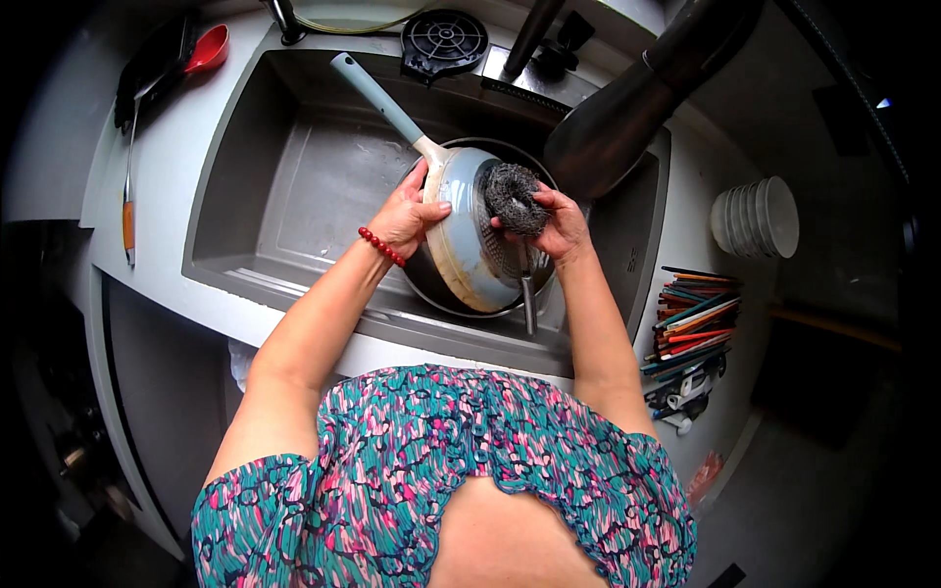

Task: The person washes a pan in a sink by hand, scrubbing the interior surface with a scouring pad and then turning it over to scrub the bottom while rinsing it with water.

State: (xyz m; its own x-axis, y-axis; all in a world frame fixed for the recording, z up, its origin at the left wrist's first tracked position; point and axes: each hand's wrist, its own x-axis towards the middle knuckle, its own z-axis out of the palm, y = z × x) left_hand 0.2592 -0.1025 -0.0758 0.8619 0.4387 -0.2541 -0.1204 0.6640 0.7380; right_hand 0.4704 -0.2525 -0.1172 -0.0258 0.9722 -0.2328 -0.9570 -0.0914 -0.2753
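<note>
A light-blue frying pan [459, 211] is tipped on its side over the sink, its blue handle pointing to the far left and brownish stains along its side. My left hand [407, 216], with a red bead bracelet at the wrist, grips the pan's near-left edge, thumb on the outer wall. In my right hand [561, 223] is a dark steel-wool scrubber [516, 199], held against or just over the pan's underside; contact is hard to tell. Beneath the pan sits a round metal pot [417, 274], partly hidden, with a metal handle [528, 304] showing below the scrubber.
The grey sink [265, 186] surrounds the work. A dark faucet-like fixture [608, 137] reaches in from the far right. Stacked white bowls [755, 218] and a pile of chopsticks [696, 314] are on the right counter. A red spoon [208, 49] and an orange-handled utensil [128, 230] lie left.
</note>
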